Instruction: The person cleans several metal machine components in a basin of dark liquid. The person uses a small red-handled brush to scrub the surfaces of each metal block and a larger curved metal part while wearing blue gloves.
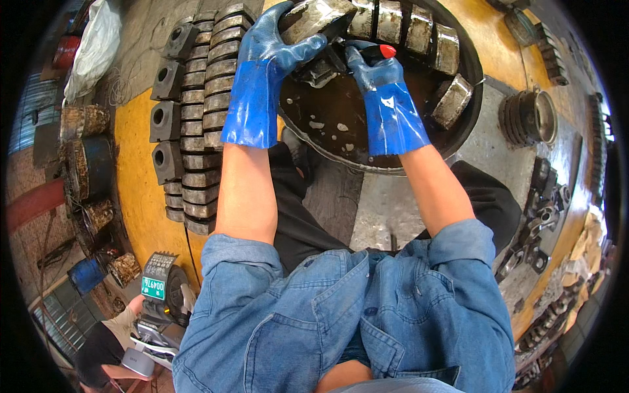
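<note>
My left hand, in a blue rubber glove, grips a wet, grimy metal block at the far left rim of a round black basin. Its thumb points right along the block's near side. Closed in the same kind of glove, my right hand holds a tool with a red-ended handle; its working end is hidden between the hands. Below them, dark brown liquid with patches of foam fills the basin. Several similar blocks line its far side, and one more block leans at the right wall.
Left of the basin stand rows of stacked metal blocks and square blocks with round holes. A ringed metal cylinder and loose metal parts lie right. Rusty drums, a white bag and a person beside a scooter are left.
</note>
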{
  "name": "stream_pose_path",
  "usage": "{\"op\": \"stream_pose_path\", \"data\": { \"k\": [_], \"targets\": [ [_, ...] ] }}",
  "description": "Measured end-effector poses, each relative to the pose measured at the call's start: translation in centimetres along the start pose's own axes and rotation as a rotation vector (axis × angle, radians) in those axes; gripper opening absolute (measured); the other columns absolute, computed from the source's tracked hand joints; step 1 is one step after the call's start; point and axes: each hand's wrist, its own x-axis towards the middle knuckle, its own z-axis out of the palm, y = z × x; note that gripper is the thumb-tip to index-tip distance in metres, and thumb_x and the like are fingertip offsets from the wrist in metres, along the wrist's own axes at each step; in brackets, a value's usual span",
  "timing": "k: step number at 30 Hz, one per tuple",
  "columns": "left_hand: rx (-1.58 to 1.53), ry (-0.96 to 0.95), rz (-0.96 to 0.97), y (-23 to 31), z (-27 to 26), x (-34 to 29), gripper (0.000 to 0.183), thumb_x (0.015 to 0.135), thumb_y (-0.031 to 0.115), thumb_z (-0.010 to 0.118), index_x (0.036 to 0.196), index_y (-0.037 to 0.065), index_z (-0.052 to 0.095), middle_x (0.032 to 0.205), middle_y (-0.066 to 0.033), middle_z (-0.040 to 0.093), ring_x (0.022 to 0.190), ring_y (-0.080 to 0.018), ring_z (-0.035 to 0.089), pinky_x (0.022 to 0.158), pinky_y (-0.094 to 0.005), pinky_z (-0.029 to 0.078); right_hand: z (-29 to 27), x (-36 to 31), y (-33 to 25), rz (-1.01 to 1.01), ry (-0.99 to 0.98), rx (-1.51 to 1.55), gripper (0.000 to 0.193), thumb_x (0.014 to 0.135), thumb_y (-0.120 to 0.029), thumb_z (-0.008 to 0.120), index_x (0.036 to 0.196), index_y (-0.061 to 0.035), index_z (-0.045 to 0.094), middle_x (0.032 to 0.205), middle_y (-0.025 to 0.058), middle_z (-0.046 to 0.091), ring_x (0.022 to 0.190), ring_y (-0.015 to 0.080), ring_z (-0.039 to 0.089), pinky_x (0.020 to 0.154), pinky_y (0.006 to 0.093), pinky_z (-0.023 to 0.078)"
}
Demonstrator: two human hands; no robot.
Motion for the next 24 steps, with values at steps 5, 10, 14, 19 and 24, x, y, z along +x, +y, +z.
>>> {"op": "stream_pose_path", "data": {
  "k": [5,10,14,19,24],
  "targets": [
    [-0.086,-0.072,-0.007,-0.7,-0.5,-0.1,0.084,0.071,0.031,0.093,0.139,-0.002,0.056,0.125,-0.014,0.071,0.111,-0.0215,0.068,0.098,-0.0352,0.055,-1.6,1.4,4.4,0.214,-0.048,0.156,0.021,0.093,-0.005,0.074,0.113,-0.0008,0.075,0.106,0.007,0.077,0.095,0.0145,0.071,0.09,0.0274,0.057],
    [0.2,0.035,0.015,-1.1,1.2,1.0,0.103,0.063,0.052,0.096,0.143,0.001,0.057,0.135,-0.0218,0.065,0.126,-0.0359,0.063,0.111,-0.0444,0.05,-8.4,3.1,17.2,0.442,0.02,0.225,0.021,0.092,-0.008,0.075,0.112,-0.0018,0.075,0.105,0.0061,0.077,0.097,0.0154,0.071,0.09,0.028,0.057],
    [0.211,0.066,-0.03,-1.9,-1.2,-0.5,0.098,0.064,0.052,0.096,0.14,0.001,0.059,0.133,-0.0212,0.067,0.125,-0.035,0.064,0.109,-0.0443,0.051,-4.2,-1.6,8.7,0.24,-0.091,-0.316,0.022,0.094,-0.012,0.073,0.116,-0.0072,0.076,0.103,0.0077,0.078,0.096,0.0166,0.072,0.091,0.0304,0.057],
    [0.223,0.069,0.05,-2.7,-1.0,0.1,0.093,0.068,0.047,0.095,0.139,0.0,0.06,0.133,-0.0209,0.066,0.126,-0.035,0.063,0.112,-0.0434,0.047,-1.2,-4.4,-2.1,-0.265,-0.058,-0.017,0.024,0.094,-0.004,0.074,0.118,-0.0047,0.075,0.104,0.0052,0.076,0.091,0.0103,0.069,0.086,0.0258,0.057],
    [0.112,0.065,-0.006,-2.2,-0.5,0.0,0.096,0.066,0.04,0.097,0.142,-0.002,0.057,0.136,-0.0217,0.064,0.127,-0.0343,0.062,0.112,-0.0435,0.048,2.1,-5.0,-2.3,-0.405,-0.126,-0.083,0.025,0.09,-0.007,0.077,0.115,-0.0068,0.076,0.108,0.014,0.077,0.095,0.0238,0.075,0.085,0.0346,0.06]
  ]
}}
